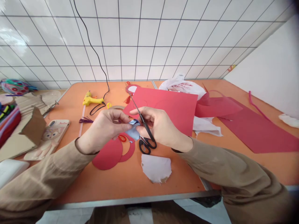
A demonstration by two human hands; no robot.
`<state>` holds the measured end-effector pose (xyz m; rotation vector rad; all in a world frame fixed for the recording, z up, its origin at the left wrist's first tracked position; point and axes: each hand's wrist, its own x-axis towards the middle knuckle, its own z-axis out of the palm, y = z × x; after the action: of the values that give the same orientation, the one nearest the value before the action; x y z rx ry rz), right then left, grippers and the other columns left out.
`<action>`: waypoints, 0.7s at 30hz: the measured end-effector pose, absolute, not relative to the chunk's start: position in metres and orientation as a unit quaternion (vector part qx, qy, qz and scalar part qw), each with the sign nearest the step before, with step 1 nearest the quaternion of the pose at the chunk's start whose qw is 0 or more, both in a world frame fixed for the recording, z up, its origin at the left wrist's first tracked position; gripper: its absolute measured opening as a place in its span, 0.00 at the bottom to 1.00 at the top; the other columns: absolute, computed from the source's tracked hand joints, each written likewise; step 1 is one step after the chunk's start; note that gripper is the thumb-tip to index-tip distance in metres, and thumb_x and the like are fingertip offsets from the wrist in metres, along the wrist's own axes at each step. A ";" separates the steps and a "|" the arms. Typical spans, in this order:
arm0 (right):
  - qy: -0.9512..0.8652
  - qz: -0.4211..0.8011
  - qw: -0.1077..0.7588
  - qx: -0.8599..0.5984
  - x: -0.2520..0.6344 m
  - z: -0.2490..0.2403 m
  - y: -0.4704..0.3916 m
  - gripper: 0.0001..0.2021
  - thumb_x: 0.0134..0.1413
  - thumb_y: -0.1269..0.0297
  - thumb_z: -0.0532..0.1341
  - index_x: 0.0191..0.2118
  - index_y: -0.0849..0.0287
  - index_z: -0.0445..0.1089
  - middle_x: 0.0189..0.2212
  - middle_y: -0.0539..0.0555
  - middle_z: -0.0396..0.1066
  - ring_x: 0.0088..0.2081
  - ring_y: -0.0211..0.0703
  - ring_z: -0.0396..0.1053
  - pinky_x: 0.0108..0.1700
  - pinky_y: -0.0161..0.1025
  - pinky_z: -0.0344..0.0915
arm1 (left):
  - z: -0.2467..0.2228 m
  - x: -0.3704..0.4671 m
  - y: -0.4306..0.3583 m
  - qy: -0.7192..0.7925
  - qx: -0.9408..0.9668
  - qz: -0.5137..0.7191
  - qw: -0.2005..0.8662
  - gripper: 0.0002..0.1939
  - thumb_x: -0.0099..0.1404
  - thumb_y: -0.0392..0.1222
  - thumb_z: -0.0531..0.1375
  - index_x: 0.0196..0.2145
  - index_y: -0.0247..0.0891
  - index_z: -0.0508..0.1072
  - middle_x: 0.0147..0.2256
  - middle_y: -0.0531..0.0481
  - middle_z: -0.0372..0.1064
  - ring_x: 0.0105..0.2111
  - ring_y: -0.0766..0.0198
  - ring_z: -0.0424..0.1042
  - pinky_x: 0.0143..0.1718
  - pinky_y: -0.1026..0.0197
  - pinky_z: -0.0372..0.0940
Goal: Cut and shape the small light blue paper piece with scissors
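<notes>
Between thumb and forefinger, my left hand (pixel 106 126) pinches a small piece of light blue fabric (pixel 133 132) with a dark blue upper edge. My right hand (pixel 161 126) holds a pair of black-handled scissors (pixel 146 126), blades pointing up and away to the left, handle loops hanging below the palm. The fingertips of that hand also touch the fabric's right side. Below the hands lie a red paper disc (pixel 107 155) and a red paper ring (pixel 129 152). Nearer to me rests a white rounded cloth scrap (pixel 156 168) with frayed edges.
A yellow glue gun (pixel 92 99) with a black cord stands back left, beside a purple tassel (pixel 86 120). Red sheets (pixel 163 105) and a white plastic bag (pixel 182 85) lie behind and right. At left are a phone (pixel 56 133) and cut cardboard (pixel 23 133).
</notes>
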<state>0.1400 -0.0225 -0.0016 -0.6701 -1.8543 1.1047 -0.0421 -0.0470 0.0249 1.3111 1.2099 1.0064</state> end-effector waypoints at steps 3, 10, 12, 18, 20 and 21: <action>-0.750 0.429 0.426 -0.270 0.140 -0.002 -0.023 0.16 0.44 0.78 0.59 0.41 0.60 0.71 0.25 0.45 0.65 0.25 0.33 0.61 0.29 0.34 0.62 | 0.029 -0.042 -0.049 0.509 0.545 0.391 0.540 0.08 0.50 0.32 0.68 0.23 0.36 0.72 0.13 0.55 0.69 0.08 0.73 0.58 0.09 0.71 0.51; -0.755 0.434 0.413 -0.264 0.141 -0.001 -0.023 0.17 0.45 0.78 0.59 0.43 0.60 0.71 0.26 0.46 0.67 0.26 0.33 0.64 0.29 0.33 0.64 | 0.029 -0.042 -0.047 0.486 0.529 0.373 0.586 0.08 0.52 0.36 0.69 0.24 0.34 0.73 0.20 0.48 0.76 0.17 0.66 0.72 0.19 0.68 0.68; -0.758 0.437 0.407 -0.263 0.142 -0.001 -0.022 0.17 0.46 0.77 0.59 0.44 0.60 0.71 0.27 0.47 0.69 0.26 0.33 0.65 0.28 0.33 0.64 | 0.027 -0.043 -0.047 0.479 0.530 0.375 0.591 0.07 0.53 0.37 0.70 0.25 0.33 0.75 0.20 0.48 0.76 0.17 0.67 0.72 0.19 0.68 0.67; -0.741 0.460 0.410 -0.267 0.143 0.000 -0.021 0.18 0.45 0.78 0.60 0.45 0.60 0.70 0.29 0.47 0.70 0.27 0.34 0.67 0.29 0.33 0.65 | 0.024 -0.041 -0.048 0.447 0.511 0.407 0.611 0.11 0.52 0.43 0.71 0.23 0.34 0.75 0.17 0.48 0.74 0.16 0.67 0.71 0.18 0.69 0.64; -0.729 0.474 0.409 -0.276 0.142 0.002 -0.021 0.18 0.45 0.78 0.60 0.45 0.60 0.70 0.27 0.46 0.70 0.27 0.34 0.68 0.29 0.33 0.65 | 0.022 -0.040 -0.049 0.450 0.501 0.419 0.610 0.12 0.52 0.44 0.71 0.23 0.34 0.75 0.17 0.49 0.73 0.16 0.66 0.71 0.18 0.69 0.64; -0.722 0.483 0.407 -0.282 0.142 0.002 -0.021 0.17 0.45 0.77 0.61 0.44 0.60 0.70 0.26 0.46 0.69 0.26 0.34 0.67 0.29 0.33 0.65 | 0.021 -0.040 -0.049 0.454 0.496 0.424 0.607 0.12 0.52 0.44 0.71 0.23 0.34 0.75 0.17 0.49 0.73 0.17 0.66 0.72 0.19 0.68 0.65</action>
<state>0.1422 -0.0206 0.0025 -0.7118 -1.8202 1.2183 -0.0395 -0.0489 0.0212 1.1462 1.0490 0.9813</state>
